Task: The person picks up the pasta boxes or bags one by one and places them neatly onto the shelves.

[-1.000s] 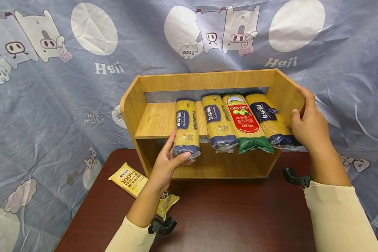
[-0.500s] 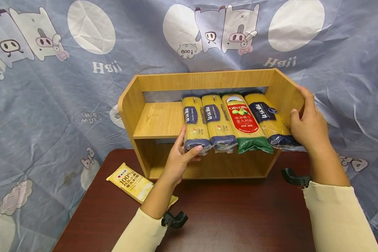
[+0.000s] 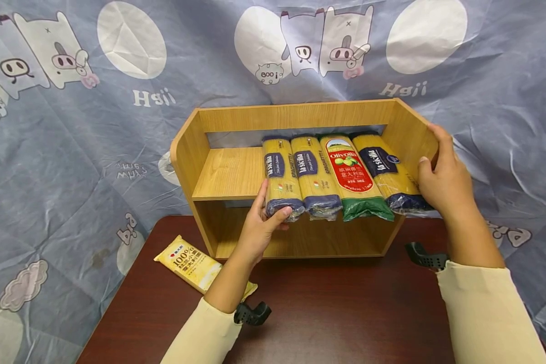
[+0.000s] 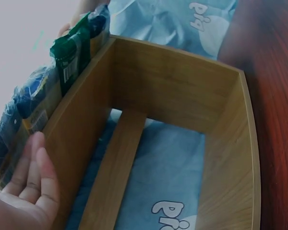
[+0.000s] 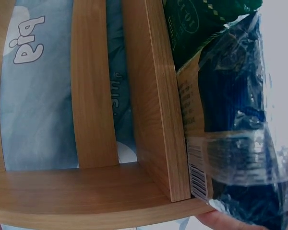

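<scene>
My left hand [image 3: 257, 233] holds the near end of the leftmost spaghetti pack [image 3: 282, 174], thumb on top and fingers beneath. This pack lies on the upper board of a small wooden shelf [image 3: 296, 115], against a second blue-labelled spaghetti pack [image 3: 314, 174]. Further right lie a red-labelled spaghetti pack [image 3: 352, 169] with a green end and another blue-labelled pack [image 3: 389, 172]. All their near ends jut past the board's edge. My right hand [image 3: 450, 179] grips the shelf's right side panel, thumb on the inside; its other fingers are partly hidden behind the panel.
A yellow pasta bag [image 3: 193, 263] lies on the dark red table [image 3: 336, 308], left of the shelf and partly behind my left forearm. The upper board [image 3: 229, 172] shows bare wood at its left. A patterned cloth [image 3: 73, 151] hangs behind.
My left hand has moved right with the leftmost spaghetti pack, which has come down beside its neighbour. Over the last half second little moves. The right hand keeps its grip on the panel.
</scene>
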The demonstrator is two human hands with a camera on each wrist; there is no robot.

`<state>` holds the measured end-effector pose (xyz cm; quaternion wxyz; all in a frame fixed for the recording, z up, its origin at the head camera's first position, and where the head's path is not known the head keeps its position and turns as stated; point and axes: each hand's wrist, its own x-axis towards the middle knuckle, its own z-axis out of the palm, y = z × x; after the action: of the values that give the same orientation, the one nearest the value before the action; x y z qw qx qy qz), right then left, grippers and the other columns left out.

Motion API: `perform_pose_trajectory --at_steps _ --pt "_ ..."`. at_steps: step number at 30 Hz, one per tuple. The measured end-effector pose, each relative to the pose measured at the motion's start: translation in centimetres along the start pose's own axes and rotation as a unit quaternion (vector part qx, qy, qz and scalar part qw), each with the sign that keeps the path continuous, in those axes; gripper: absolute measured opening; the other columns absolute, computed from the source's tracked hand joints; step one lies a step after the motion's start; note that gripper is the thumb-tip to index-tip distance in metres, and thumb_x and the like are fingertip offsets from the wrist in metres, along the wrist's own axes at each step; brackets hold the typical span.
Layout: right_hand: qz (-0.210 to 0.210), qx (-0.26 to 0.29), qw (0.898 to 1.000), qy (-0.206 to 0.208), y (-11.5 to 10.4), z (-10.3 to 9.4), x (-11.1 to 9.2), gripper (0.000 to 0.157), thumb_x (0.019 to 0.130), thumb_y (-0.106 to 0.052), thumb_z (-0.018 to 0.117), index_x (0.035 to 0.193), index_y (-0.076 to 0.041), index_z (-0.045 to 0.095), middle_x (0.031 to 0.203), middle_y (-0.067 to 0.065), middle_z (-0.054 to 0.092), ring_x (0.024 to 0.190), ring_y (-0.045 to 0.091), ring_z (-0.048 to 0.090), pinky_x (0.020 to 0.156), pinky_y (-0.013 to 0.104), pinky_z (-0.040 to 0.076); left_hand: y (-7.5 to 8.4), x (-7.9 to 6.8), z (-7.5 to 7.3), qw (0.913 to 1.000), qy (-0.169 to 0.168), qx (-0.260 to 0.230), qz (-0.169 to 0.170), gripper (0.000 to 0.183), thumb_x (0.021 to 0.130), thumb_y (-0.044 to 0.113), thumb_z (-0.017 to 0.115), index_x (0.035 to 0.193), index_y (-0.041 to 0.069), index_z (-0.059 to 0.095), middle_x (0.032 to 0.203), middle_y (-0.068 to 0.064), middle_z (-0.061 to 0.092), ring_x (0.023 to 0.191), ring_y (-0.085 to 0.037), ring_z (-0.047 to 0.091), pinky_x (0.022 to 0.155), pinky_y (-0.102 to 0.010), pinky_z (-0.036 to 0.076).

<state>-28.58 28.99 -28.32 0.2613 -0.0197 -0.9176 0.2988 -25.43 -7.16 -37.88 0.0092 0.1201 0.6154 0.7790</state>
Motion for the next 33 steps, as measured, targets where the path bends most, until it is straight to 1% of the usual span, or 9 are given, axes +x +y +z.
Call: perform_pose_trajectory --at_steps 3,6,12,15,17,20,23,27,33 --pt "-0.004 0.000 1.000 -0.002 0.0 0.2 0.0 0.063 0.103 -0.023 0.037 0.160 -0.037 0.015 0.136 0.042 0.048 0.109 0.060 0.049 0.086 0.070 0.035 -0.2 -0.4 -0.3 0.9998 0.008 0.017 0.001 0.094 0.093 0.026 0.075 0.160 0.043 0.012 0.127 -0.019 0.066 0.098 -0.012 0.069 0.081 -0.033 0.059" --pt "-0.008 0.002 1.000 -0.002 -0.1 0.4 -0.1 0.063 0.103 -0.022 0.038 0.160 -0.037 0.015 0.135 0.043 0.048 0.107 0.060 0.049 0.084 0.070 0.035 -0.2 -1.2 -0.6 0.9994 0.014 0.032 0.007 0.094 0.093 0.027 0.075 0.161 0.042 0.011 0.128 -0.017 0.066 0.097 -0.015 0.070 0.084 -0.037 0.059" --pt "-0.004 0.006 1.000 -0.001 0.0 0.3 -0.1 0.063 0.103 -0.022 0.037 0.160 -0.038 0.015 0.137 0.042 0.047 0.112 0.061 0.048 0.087 0.070 0.035 -0.2 -2.5 -1.2 0.9983 0.024 0.049 0.020 0.079 0.097 0.024 0.070 0.160 0.036 0.023 0.118 -0.011 0.069 0.097 -0.022 0.073 0.088 -0.044 0.058" --pt "-0.002 0.003 1.000 0.000 0.1 0.3 0.0 0.063 0.103 -0.023 0.037 0.160 -0.038 0.015 0.138 0.042 0.047 0.113 0.061 0.048 0.087 0.070 0.035 -0.2 -3.1 -1.5 0.9971 0.038 0.057 0.033 0.071 0.098 0.022 0.068 0.158 0.030 0.031 0.111 -0.007 0.070 0.096 -0.021 0.073 0.087 -0.042 0.058" --pt "-0.002 0.002 1.000 0.001 0.1 0.2 0.0 0.063 0.103 -0.023 0.037 0.160 -0.038 0.016 0.138 0.042 0.047 0.113 0.061 0.049 0.087 0.071 0.035 -0.1 -3.5 -1.7 0.9963 0.046 0.062 0.038 0.066 0.098 0.021 0.068 0.156 0.027 0.036 0.110 -0.004 0.070 0.094 -0.018 0.073 0.085 -0.038 0.058" --pt "-0.004 0.002 1.000 0.001 0.2 0.2 0.0 0.063 0.102 -0.023 0.037 0.160 -0.038 0.015 0.138 0.042 0.047 0.112 0.061 0.049 0.087 0.071 0.035 0.0 -4.0 -2.1 0.9957 0.055 0.065 0.038 0.059 0.099 0.022 0.067 0.152 0.027 0.043 0.111 -0.004 0.070 0.094 -0.015 0.072 0.084 -0.033 0.058" --pt "-0.005 0.003 1.000 0.001 0.2 0.2 0.0 0.064 0.102 -0.023 0.036 0.160 -0.040 0.015 0.138 0.042 0.048 0.111 0.061 0.049 0.086 0.070 0.035 0.2 -4.5 -2.6 0.9949 0.054 0.078 0.035 0.058 0.099 0.025 0.067 0.151 0.029 0.044 0.117 -0.007 0.070 0.098 -0.014 0.071 0.086 -0.033 0.057" --pt "-0.005 0.005 1.000 0.002 0.2 0.0 0.0 0.064 0.101 -0.024 0.036 0.159 -0.041 0.014 0.137 0.042 0.048 0.110 0.061 0.049 0.085 0.070 0.035 0.1 -5.0 -3.5 0.9926 0.048 0.107 0.031 0.058 0.098 0.030 0.068 0.151 0.031 0.043 0.126 -0.010 0.069 0.105 -0.016 0.068 0.091 -0.036 0.056" --pt "-0.005 0.006 1.000 0.002 0.1 0.0 0.0 0.065 0.101 -0.023 0.036 0.159 -0.040 0.015 0.135 0.042 0.049 0.109 0.060 0.049 0.084 0.069 0.035 -0.7 -5.8 -5.2 0.9902 0.064 0.121 0.028 0.057 0.097 0.033 0.068 0.149 0.033 0.043 0.128 -0.006 0.069 0.110 -0.018 0.067 0.091 -0.033 0.057"
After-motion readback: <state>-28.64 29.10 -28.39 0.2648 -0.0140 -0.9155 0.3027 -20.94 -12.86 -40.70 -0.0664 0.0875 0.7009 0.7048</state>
